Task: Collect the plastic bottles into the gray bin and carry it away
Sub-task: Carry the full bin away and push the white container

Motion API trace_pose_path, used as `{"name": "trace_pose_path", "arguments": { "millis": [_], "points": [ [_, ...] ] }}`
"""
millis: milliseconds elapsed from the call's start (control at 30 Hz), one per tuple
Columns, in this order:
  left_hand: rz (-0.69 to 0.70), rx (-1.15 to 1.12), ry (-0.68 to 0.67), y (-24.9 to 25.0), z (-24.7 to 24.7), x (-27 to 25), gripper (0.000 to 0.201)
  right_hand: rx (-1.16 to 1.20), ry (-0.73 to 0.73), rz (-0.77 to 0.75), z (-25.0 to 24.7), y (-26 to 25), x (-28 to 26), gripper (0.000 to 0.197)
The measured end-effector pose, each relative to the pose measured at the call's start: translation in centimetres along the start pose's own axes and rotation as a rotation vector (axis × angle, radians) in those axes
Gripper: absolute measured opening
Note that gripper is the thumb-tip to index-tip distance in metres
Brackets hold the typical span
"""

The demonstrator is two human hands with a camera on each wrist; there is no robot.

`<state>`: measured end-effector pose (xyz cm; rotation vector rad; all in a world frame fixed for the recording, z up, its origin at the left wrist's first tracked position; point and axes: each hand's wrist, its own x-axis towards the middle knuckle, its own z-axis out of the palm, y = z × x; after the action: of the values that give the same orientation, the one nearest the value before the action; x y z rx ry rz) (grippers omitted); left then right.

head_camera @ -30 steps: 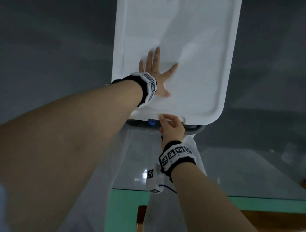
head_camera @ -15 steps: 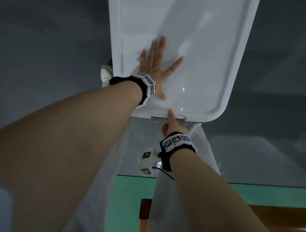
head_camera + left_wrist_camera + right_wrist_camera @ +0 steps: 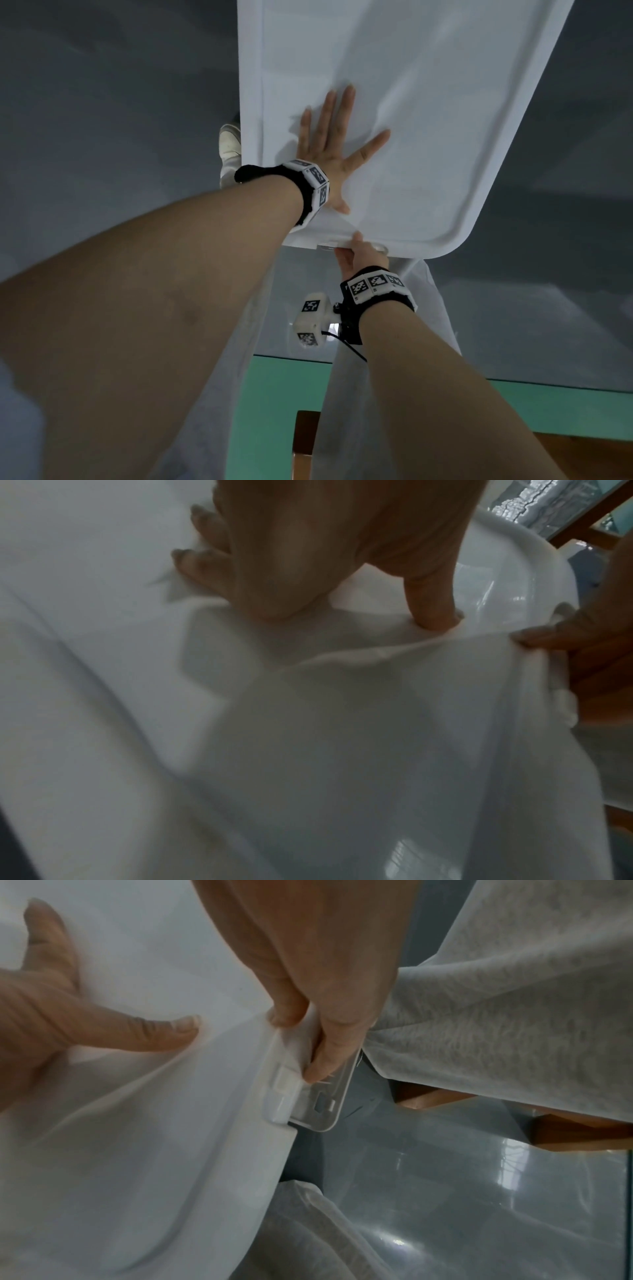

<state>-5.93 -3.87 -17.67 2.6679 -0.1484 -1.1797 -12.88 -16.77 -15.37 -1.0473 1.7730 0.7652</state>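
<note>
A white lid (image 3: 428, 120) covers the gray bin, so the bin and the bottles are hidden under it. My left hand (image 3: 329, 144) lies flat on the lid with fingers spread, pressing down near its front edge. My right hand (image 3: 359, 253) is at the middle of that front edge. In the right wrist view, my right hand (image 3: 301, 1045) pinches the translucent lid latch (image 3: 318, 1104) between thumb and fingers. The left wrist view shows my left hand (image 3: 308, 561) on the lid (image 3: 85, 615), with the right hand (image 3: 565, 642) at the rim.
A white shoe (image 3: 229, 140) shows on the gray floor left of the lid. White trouser legs (image 3: 424, 301) hang below the bin's front. A green floor strip (image 3: 274, 394) and a wooden piece (image 3: 305, 442) lie closest to me.
The lid has come down flush; the gap that showed blue caps has closed. My right hand moved from the rim onto the latch. My left hand stayed flat on the lid.
</note>
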Motion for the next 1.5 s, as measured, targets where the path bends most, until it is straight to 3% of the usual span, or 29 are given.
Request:
{"name": "trace_pose_path", "arguments": {
  "millis": [167, 300, 367, 433, 500, 600, 633, 733, 767, 867, 1133, 1233, 1400, 1500],
  "points": [
    [0.003, 0.000, 0.015, -0.1, 0.6, 0.6, 0.136, 0.003, 0.004, 0.001, 0.3, -0.1, 0.8, 0.015],
    [-0.004, 0.029, -0.005, -0.1, 0.4, 1.0, 0.137, -0.013, -0.043, -0.008, -0.1, 0.7, 1.8, 0.029],
    [0.002, 0.037, 0.000, -0.2, 0.6, 1.3, 0.138, -0.266, -0.030, -0.004, -0.3, 1.0, 3.4, 0.050],
    [-0.001, 0.041, -0.002, -0.2, 0.8, 1.5, 0.139, -0.520, 0.061, -0.192, -0.6, 1.2, 4.7, 0.072],
    [-0.008, 0.038, -0.009, -0.2, 0.8, 1.6, 0.139, -0.768, 0.060, -0.273, -0.7, 1.5, 4.0, 0.077],
    [-0.007, 0.040, -0.022, -0.2, 0.7, 1.6, 0.139, -0.474, -0.032, -0.140, -1.2, 0.9, 4.5, 0.084],
    [-0.005, 0.037, -0.023, -0.2, 0.7, 1.6, 0.139, -0.436, -0.098, -0.116, -1.5, 1.0, 4.0, 0.091],
    [-0.003, 0.041, -0.025, -0.3, 0.8, 1.6, 0.139, -0.298, -0.079, -0.022, -2.0, 1.4, 4.5, 0.128],
    [-0.002, 0.038, -0.035, -0.3, 0.8, 1.6, 0.138, -0.229, -0.088, 0.004, -2.1, 1.1, 4.3, 0.128],
    [-0.002, 0.026, -0.065, -0.1, 0.4, 1.5, 0.137, -0.128, -0.109, 0.046, -2.3, 0.3, 3.7, 0.083],
    [-0.017, 0.024, -0.103, -0.1, 0.2, 1.8, 0.137, -0.197, -0.045, 0.069, -1.6, -1.1, 2.8, 0.035],
    [-0.018, 0.019, -0.115, -0.2, 0.1, 1.7, 0.137, -0.241, 0.006, 0.091, -0.7, -1.5, 3.1, 0.034],
    [-0.020, 0.028, -0.159, -0.1, -0.1, 1.8, 0.136, -0.363, -0.098, 0.050, -0.8, -1.3, 3.0, 0.053],
    [-0.028, 0.035, -0.186, 0.0, -0.2, 1.9, 0.136, -0.432, -0.070, 0.038, -0.2, -1.3, 2.6, 0.033]
  ]
}}
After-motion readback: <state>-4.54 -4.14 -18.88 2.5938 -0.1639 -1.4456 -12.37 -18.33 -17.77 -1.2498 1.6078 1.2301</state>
